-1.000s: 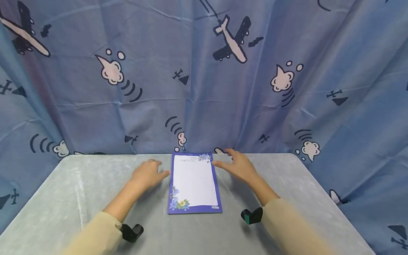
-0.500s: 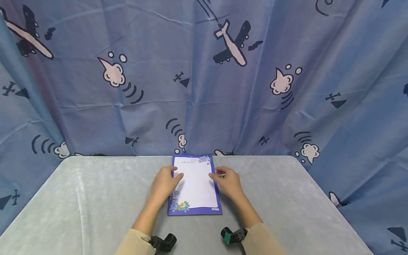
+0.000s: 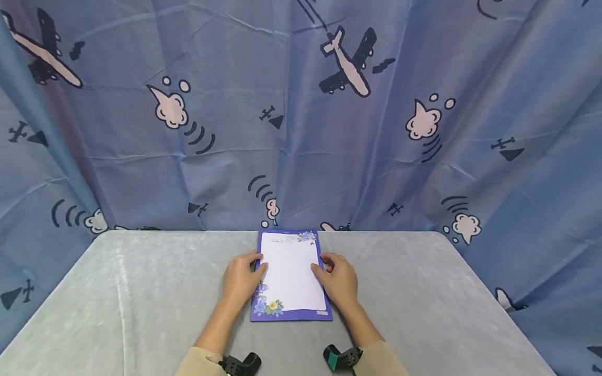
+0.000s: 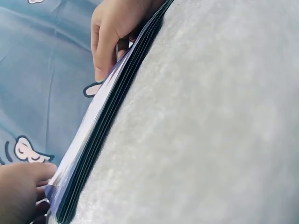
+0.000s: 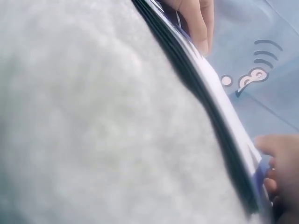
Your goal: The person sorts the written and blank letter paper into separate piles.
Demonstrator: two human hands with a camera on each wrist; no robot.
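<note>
A flat folder [image 3: 291, 277] with a purple border, a white front and flowers in two corners lies on the table. Its front carries faint writing near the top. Seen from the left wrist, its edge [image 4: 100, 133] is a stack of thin dark layers. My left hand [image 3: 241, 278] grips the left side, thumb on the front and fingers at the edge. On the opposite side my right hand [image 3: 339, 279] does the same, its thumb over the white front. Fingertips under the edge are partly hidden. Both hands also show in the right wrist view, at the top and lower right.
The folder lies on a pale grey cloth-covered table [image 3: 155, 292], close to its far edge. Behind that hangs a blue curtain [image 3: 226, 104] printed with planes and clouds. Black wrist devices [image 3: 242, 364] sit at both sleeves.
Both hands have come inward from beside the folder and now hold its two sides. The right hand shifted slightly down along the edge. The folder itself stays put on the table.
</note>
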